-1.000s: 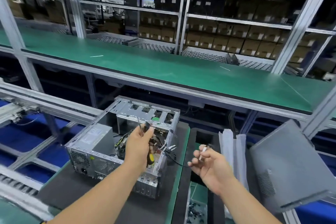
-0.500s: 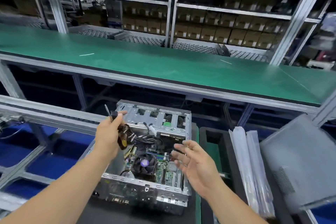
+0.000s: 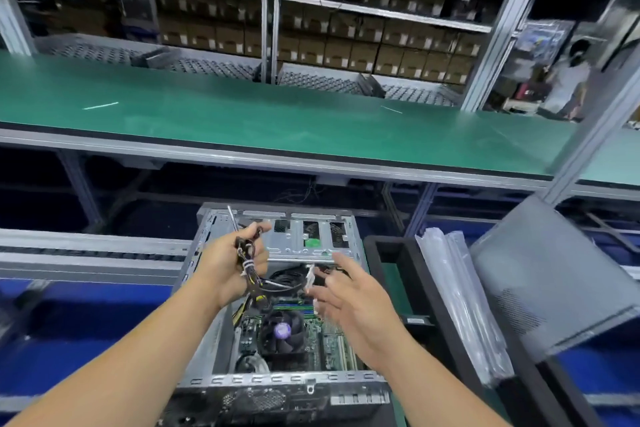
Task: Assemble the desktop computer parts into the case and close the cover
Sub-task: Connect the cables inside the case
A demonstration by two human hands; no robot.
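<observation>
Above the open case (image 3: 277, 305), left hand (image 3: 228, 263) now grips a cable bundle (image 3: 251, 274) plus screwdriver (image 3: 233, 218), lifted higher than before. Right hand (image 3: 349, 295) has moved in, fingers (image 3: 320, 295) spread, empty. Side cover (image 3: 554, 274) leans right of the case, unfitted; cabling is probably next.

I see both bare forearms reaching forward over the open computer case (image 3: 284, 374). My left hand (image 3: 228, 263) is curled tight around a cable bundle (image 3: 251, 274) and a screwdriver (image 3: 233, 218), above the case's left side. My right hand (image 3: 349, 298) hovers above the middle, fingers spread and loose.
</observation>
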